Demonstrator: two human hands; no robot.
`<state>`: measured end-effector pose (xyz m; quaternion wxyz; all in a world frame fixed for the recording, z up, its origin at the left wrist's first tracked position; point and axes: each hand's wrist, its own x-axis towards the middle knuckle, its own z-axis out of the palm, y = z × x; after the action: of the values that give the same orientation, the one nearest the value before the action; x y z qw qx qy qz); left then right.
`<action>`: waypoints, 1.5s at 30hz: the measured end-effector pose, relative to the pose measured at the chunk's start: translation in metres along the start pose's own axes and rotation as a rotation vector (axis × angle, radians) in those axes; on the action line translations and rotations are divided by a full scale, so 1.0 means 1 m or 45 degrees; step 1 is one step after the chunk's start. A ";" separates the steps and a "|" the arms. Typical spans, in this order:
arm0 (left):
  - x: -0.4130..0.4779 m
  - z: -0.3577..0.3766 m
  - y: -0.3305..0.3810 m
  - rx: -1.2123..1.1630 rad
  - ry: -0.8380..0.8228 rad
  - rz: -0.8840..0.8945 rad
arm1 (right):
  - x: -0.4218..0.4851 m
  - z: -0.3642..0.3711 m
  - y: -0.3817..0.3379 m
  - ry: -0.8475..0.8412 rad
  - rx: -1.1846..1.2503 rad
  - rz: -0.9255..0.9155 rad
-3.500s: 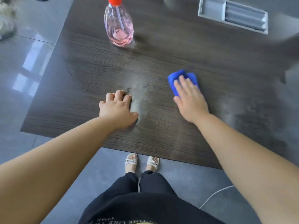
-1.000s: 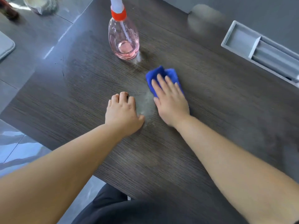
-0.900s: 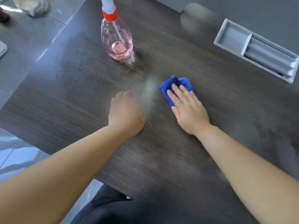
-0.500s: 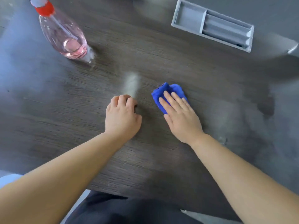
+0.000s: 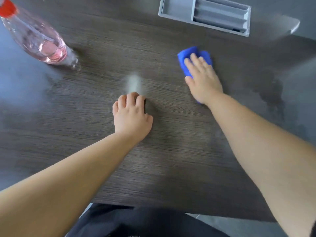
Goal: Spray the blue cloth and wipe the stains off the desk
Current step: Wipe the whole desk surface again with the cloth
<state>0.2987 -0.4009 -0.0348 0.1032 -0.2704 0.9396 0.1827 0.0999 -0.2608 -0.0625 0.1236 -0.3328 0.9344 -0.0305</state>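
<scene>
We record one clear change against the frame half a second earlier. The right hand [image 5: 203,79] and the blue cloth [image 5: 183,56] under it then lay just beside the left hand [image 5: 131,117]. They now lie farther to the right and farther up the desk [image 5: 171,159], well apart from that hand. The view itself has also shifted. The spray bottle [image 5: 39,41] now sits at the upper left edge with its red cap partly cut off, and the grey tray [image 5: 176,9] stands at the top edge.

The pale stain [image 5: 134,82] is unchanged in place, just beyond the left fingertips, and the cloth is not touching it.

Right hand: palm down, fingers straight and lying close together, pressed flat on the cloth. Blue shows beyond the fingertips, along the thumb side and in a small sliver at the wrist. The forearm runs in from the lower right. The hand and cloth are blurred.

Left hand: knuckles up, fingers bent with their tips on the desk, thumb out to the side. It holds nothing. The forearm runs in from the lower left.

The bottle stands on the desk, well away from both hands, with pink liquid in its base.
</scene>
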 end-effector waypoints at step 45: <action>-0.132 0.002 -0.132 -0.215 -0.005 0.001 | -0.179 0.069 -0.169 0.221 0.102 0.556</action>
<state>0.4811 -0.4419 -0.0358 0.0817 -0.2772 0.9208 0.2618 0.3552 -0.2778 -0.0684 0.0596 -0.1136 0.9894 -0.0686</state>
